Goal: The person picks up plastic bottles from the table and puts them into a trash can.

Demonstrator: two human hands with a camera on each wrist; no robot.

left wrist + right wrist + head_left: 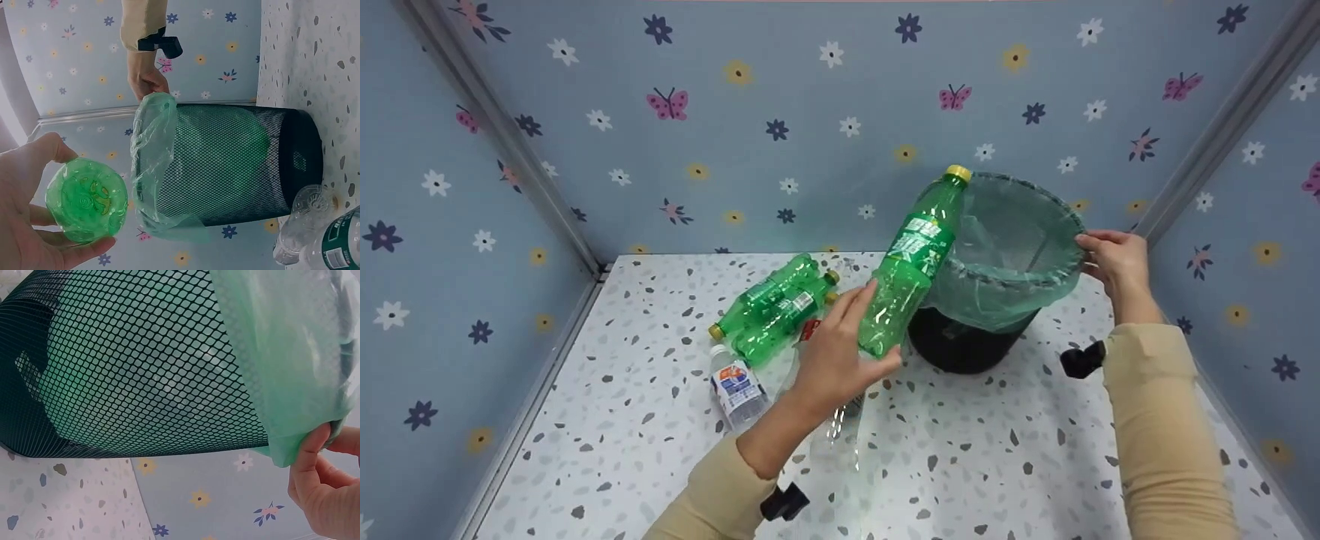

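A green plastic bottle [911, 259] with a yellow cap is held near its base by my left hand [840, 356]. It tilts up and to the right, its cap overlapping the bin's left rim in the head view. From the left wrist, the bottle's green base [87, 199] shows between thumb and fingers. My right hand [1117, 262] pinches the rim of the black mesh bin [967, 345] at its right side, over the green bag [997, 292] lining it. In the right wrist view, thumb and fingers [312, 455] grip the folded bag edge.
Left of the bin lie several green bottles [780, 307] with yellow caps. A small clear bottle [737, 390] with a white, orange and blue label lies nearer me. Another clear bottle [844, 435] is partly hidden beneath my left hand. Flowered panels [780, 97] enclose the speckled tabletop.
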